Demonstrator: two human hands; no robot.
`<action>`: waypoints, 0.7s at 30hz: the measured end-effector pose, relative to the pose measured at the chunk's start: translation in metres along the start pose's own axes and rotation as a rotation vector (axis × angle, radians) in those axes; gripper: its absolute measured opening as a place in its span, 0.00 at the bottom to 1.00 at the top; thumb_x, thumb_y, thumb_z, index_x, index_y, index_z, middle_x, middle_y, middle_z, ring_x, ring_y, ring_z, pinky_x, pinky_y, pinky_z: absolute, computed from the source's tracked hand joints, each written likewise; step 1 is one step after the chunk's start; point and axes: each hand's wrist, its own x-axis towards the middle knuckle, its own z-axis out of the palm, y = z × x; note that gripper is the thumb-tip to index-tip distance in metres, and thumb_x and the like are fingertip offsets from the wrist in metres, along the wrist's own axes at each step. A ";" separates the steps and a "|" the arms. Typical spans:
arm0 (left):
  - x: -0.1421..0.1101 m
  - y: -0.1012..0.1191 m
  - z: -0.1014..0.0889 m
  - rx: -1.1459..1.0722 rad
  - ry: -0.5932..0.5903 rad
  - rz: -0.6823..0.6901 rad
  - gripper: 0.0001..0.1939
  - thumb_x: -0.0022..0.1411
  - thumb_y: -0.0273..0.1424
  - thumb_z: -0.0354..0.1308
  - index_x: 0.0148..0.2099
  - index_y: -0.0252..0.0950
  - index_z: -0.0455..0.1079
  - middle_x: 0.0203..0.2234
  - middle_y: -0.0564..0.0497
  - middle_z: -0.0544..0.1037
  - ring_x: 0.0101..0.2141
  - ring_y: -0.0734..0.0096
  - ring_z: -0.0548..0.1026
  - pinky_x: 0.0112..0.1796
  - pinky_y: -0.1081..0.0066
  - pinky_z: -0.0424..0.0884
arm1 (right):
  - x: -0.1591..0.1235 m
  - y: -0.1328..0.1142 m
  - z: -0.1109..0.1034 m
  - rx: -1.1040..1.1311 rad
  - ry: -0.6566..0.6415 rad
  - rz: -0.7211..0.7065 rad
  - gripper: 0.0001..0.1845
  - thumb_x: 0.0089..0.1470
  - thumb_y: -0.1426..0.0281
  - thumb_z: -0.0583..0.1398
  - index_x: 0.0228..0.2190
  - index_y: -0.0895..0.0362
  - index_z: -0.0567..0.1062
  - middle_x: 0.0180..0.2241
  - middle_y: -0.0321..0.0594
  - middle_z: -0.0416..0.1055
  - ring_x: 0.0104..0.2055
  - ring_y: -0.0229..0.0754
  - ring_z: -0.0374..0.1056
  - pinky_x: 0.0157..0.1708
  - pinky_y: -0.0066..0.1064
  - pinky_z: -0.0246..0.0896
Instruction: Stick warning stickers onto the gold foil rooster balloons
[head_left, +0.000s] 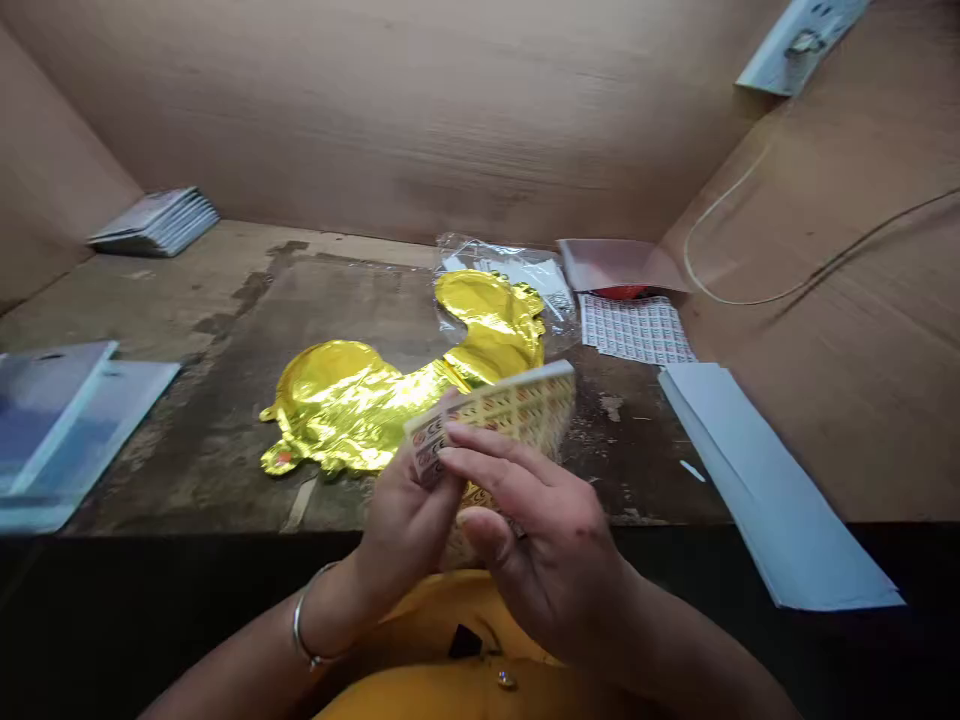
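My left hand [409,510] grips a sheet of small printed stickers [517,405] at its left edge, with the thumb in front. The stickers carry CE marks and round symbols, and the sheet is bent and tilted above the table's front edge. My right hand [544,530] lies across the front of the sheet, fingers stretched out and fingertips touching its left corner. Its thumb stands apart from the fingers. Whether a loose sticker is on those fingertips, I cannot tell. Behind the sheet, a shiny gold foil balloon [352,410] lies flat and curved on the table.
Clear plastic packets [97,430] lie at left, below a folded stack [157,222]. A clear bag [559,290] sits behind the balloon. Another sticker sheet [637,328] lies at back right. White paper strips [772,490] overhang the front edge. A cable [810,280] hangs along the right wall.
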 end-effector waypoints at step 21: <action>-0.040 -0.031 -0.121 -0.014 0.197 -0.146 0.05 0.60 0.29 0.60 0.32 0.33 0.73 0.24 0.54 0.77 0.26 0.77 0.73 0.28 0.78 0.69 | 0.028 0.045 0.074 -0.344 -0.079 -0.002 0.18 0.56 0.64 0.60 0.46 0.59 0.72 0.45 0.50 0.74 0.51 0.53 0.65 0.51 0.48 0.60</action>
